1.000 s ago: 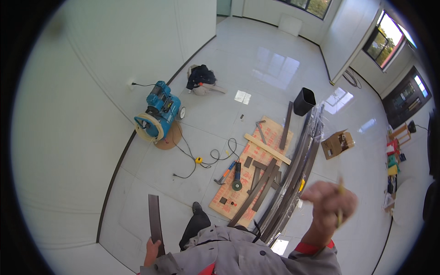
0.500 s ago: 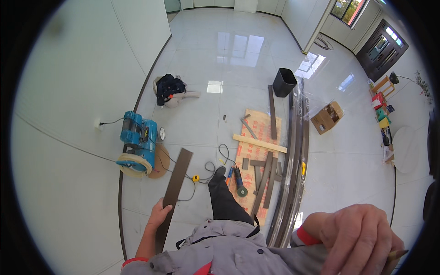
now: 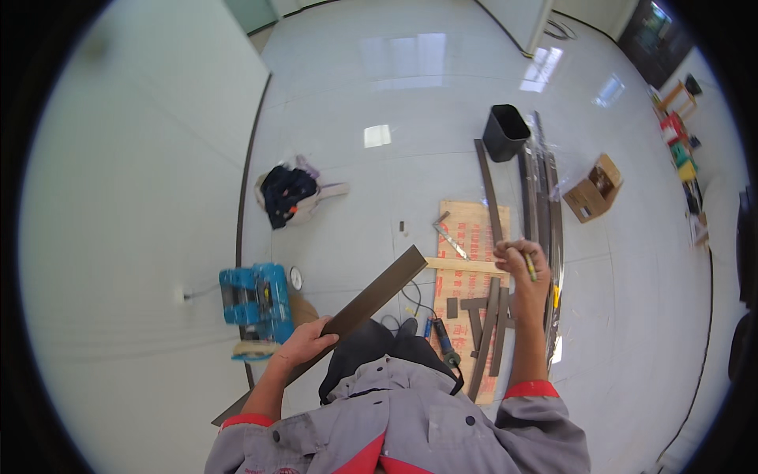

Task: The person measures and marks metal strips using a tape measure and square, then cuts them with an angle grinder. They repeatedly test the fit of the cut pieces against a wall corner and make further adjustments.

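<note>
My left hand (image 3: 308,343) is closed around a long dark brown board (image 3: 377,289), which slants in front of my body from lower left to upper right. Between the fingers of my right hand (image 3: 521,262) is a pencil (image 3: 531,268), raised above the right edge of a beige printed sheet (image 3: 472,215) on the floor. On that sheet lie a metal square (image 3: 452,239), a pale wooden strip (image 3: 466,266) and several brown offcuts (image 3: 499,332). An angle grinder (image 3: 444,341) rests near my feet, at the sheet's left edge.
A blue air compressor (image 3: 259,294) stands by the left wall. Dark clothing on a bag (image 3: 288,195) lies farther ahead. To the right are a black bin (image 3: 505,134), long plastic-wrapped strips (image 3: 545,189) and an open cardboard box (image 3: 592,191).
My right hand has swung from the near right corner to over the sheet, still holding the pencil. The board has tilted to the right in my left hand. The view has shifted.
</note>
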Action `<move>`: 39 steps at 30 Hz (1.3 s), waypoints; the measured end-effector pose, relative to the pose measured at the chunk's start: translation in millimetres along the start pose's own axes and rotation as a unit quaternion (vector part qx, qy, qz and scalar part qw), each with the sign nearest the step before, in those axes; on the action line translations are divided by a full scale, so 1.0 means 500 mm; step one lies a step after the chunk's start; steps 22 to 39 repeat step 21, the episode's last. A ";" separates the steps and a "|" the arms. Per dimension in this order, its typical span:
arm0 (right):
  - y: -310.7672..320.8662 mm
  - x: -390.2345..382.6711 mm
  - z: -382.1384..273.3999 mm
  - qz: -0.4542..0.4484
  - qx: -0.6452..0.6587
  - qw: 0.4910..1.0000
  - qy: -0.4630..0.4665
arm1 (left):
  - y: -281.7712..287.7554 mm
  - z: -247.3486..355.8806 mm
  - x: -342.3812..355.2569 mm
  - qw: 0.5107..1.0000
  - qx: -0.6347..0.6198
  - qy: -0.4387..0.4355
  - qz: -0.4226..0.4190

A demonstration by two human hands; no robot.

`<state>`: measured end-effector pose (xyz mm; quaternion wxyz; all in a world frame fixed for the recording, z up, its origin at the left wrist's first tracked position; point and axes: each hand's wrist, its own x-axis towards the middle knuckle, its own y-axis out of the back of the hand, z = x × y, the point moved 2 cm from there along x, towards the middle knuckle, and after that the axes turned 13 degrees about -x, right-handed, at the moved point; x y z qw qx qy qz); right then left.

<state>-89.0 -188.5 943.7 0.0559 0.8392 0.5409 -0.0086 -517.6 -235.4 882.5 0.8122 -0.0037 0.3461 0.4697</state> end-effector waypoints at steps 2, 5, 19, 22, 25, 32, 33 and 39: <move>0.020 0.040 0.056 0.029 -0.043 0.998 -0.024 | 0.043 0.058 0.095 0.998 0.034 0.016 -0.040; 0.092 0.077 0.123 0.098 -0.112 0.987 -0.053 | 0.067 0.184 0.261 0.990 0.112 -0.027 -0.075; -0.041 0.091 0.373 0.409 -0.150 0.844 -0.313 | 0.042 0.542 1.077 0.771 0.430 -0.098 -0.460; -0.074 0.128 0.369 0.423 -0.139 0.833 -0.327 | 0.009 0.568 1.140 0.732 0.458 -0.109 -0.492; -0.074 0.128 0.369 0.423 -0.139 0.833 -0.327 | 0.009 0.568 1.140 0.732 0.458 -0.109 -0.492; -0.074 0.128 0.369 0.423 -0.139 0.833 -0.327 | 0.009 0.568 1.140 0.732 0.458 -0.109 -0.492; -0.074 0.128 0.369 0.423 -0.139 0.833 -0.327 | 0.009 0.568 1.140 0.732 0.458 -0.109 -0.492; -0.074 0.128 0.369 0.423 -0.139 0.833 -0.327 | 0.009 0.568 1.140 0.732 0.458 -0.109 -0.492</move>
